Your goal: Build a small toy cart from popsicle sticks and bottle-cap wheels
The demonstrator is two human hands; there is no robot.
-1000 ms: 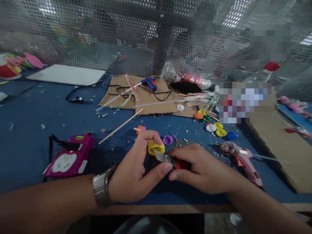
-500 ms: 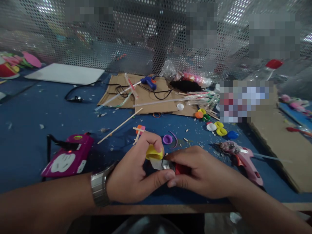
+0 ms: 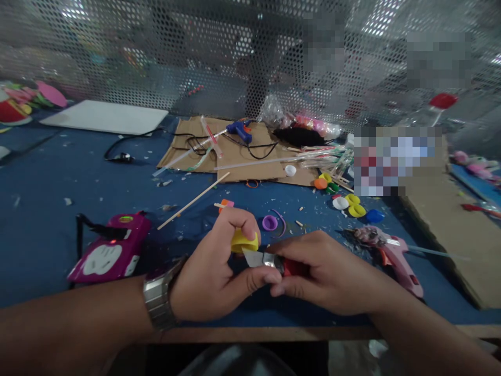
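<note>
Curled fingers of my left hand [image 3: 213,277] hold a yellow bottle cap [image 3: 241,241], and its thumb presses against the metal front of a utility knife [image 3: 270,260]. My right hand [image 3: 324,277] grips the knife's red handle, most of it hidden in the palm. The short blade points left, its tip at the lower rim of the cap; whether it cuts in cannot be made out. A purple cap [image 3: 270,223] with a thin purple strip [image 3: 280,222] lies just beyond the hands. Behind my left fingers is an orange piece [image 3: 225,204] with a wooden stick.
A pink glue gun [image 3: 395,256] lies right, a magenta power box [image 3: 111,248] left. Cardboard [image 3: 250,169] with a blue glue gun [image 3: 240,130] is at the back. Several loose caps [image 3: 357,210] and a thin wooden stick [image 3: 193,201] lie around. A perforated metal screen [image 3: 219,68] stands behind.
The knife blade has swung slightly, its tip now up at the cap's lower rim. The yellow cap and my left hand have shifted a little to the left.
</note>
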